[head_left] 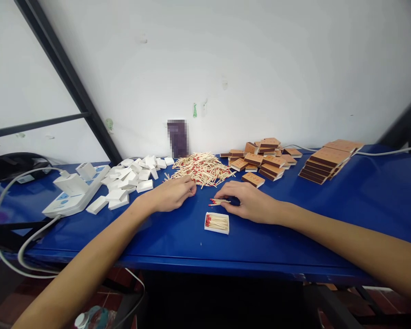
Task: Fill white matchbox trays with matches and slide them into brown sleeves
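My right hand [251, 201] pinches a few red-tipped matches [219, 201] between thumb and fingers, just above the blue tabletop. Below them lies a white matchbox tray [217, 231], partly filled with matches whose red heads point left. My left hand [174, 194] is closed, fingers curled in, at the near-left edge of a large heap of loose matches [202, 168]. What its fingers hold, if anything, is hidden from view.
White empty trays [133, 173] are piled on the left beside a power strip [77, 192] with cables. Brown matchbox sleeves [262, 160] lie loosely behind my right hand. Stacked matchboxes [329, 160] stand farther right. A dark, blurred upright object [178, 138] leans by the wall.
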`<state>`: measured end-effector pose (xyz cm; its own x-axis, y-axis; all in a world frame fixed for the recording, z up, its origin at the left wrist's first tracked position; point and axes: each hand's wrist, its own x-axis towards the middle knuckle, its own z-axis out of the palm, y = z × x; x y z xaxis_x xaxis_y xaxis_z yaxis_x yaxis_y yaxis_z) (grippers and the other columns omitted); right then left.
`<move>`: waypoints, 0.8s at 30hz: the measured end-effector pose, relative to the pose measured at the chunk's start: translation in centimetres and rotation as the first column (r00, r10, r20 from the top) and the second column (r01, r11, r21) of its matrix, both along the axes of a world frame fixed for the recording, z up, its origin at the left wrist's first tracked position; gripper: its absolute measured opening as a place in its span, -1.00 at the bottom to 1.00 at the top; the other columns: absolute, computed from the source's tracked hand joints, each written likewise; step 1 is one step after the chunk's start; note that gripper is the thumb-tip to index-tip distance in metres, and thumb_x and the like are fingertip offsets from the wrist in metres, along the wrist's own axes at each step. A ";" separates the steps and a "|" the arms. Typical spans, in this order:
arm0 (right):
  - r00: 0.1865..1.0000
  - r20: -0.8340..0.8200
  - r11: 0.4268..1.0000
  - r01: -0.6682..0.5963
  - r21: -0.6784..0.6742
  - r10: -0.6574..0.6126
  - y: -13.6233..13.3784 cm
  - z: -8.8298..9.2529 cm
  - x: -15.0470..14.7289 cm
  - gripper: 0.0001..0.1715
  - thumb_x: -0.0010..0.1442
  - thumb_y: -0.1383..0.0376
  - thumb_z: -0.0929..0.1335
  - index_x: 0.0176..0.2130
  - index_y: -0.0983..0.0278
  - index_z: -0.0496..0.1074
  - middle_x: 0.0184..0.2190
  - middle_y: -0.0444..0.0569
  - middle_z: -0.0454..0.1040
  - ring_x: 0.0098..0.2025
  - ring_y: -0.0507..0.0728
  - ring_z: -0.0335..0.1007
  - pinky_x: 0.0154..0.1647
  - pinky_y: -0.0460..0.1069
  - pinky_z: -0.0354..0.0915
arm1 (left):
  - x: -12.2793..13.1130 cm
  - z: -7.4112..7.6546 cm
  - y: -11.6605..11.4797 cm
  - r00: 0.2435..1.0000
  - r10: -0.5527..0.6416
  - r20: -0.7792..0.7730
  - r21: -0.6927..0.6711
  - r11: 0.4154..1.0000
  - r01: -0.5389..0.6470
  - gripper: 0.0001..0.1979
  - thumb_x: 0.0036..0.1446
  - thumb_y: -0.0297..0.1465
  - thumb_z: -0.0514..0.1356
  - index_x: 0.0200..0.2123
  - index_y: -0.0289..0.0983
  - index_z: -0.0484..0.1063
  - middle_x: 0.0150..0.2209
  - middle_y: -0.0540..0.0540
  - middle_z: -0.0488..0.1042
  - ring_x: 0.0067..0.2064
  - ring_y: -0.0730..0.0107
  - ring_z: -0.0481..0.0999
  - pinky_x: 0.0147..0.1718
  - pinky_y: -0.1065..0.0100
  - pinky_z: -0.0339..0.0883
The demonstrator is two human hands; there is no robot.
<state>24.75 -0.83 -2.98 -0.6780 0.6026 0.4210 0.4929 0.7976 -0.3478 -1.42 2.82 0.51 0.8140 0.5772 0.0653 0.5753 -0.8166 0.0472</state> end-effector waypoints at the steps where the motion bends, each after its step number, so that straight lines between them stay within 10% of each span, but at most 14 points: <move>1: 1.000 0.002 1.000 -0.002 0.005 0.002 0.0 0.0 0.0 -0.79 0.30 0.33 0.31 -0.11 0.25 0.52 -0.25 0.00 0.57 -0.21 0.13 0.46 -0.16 0.03 0.36 | 0.4 -0.2 -0.2 1.000 0.002 0.014 0.031 1.000 -0.002 -0.82 0.34 -0.43 -0.04 -0.23 -0.29 0.34 -0.21 -0.13 0.32 -0.26 0.31 0.35 -0.28 0.32 0.22; 8: 1.000 -0.011 1.000 -0.023 0.012 0.024 0.1 -0.1 0.0 -0.80 0.30 0.34 0.30 -0.13 0.24 0.51 -0.26 -0.02 0.57 -0.23 0.11 0.47 -0.18 0.02 0.36 | 1.6 -0.8 -0.5 0.935 -0.040 0.351 -0.022 0.998 0.051 -0.81 0.39 -0.37 -0.06 -0.19 -0.27 0.31 -0.17 -0.12 0.28 -0.11 0.29 0.31 -0.10 0.27 0.25; 24: 0.978 -0.181 0.994 0.106 0.031 -0.098 0.0 -0.1 -0.6 -0.73 0.25 0.29 0.34 -0.06 0.28 0.49 -0.24 0.02 0.56 -0.24 0.13 0.46 -0.22 0.03 0.38 | 2.3 -0.8 0.1 0.695 0.220 0.684 -0.379 0.922 0.081 -0.75 0.26 -0.19 0.12 -0.29 -0.28 0.34 -0.37 -0.02 0.30 -0.35 0.43 0.26 -0.37 0.40 0.20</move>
<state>24.14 -0.81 -3.05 -0.5252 0.6449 0.5553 0.5050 0.7614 -0.4066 0.84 2.90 -0.32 0.5661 0.7321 0.3788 0.2997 -0.6109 0.7328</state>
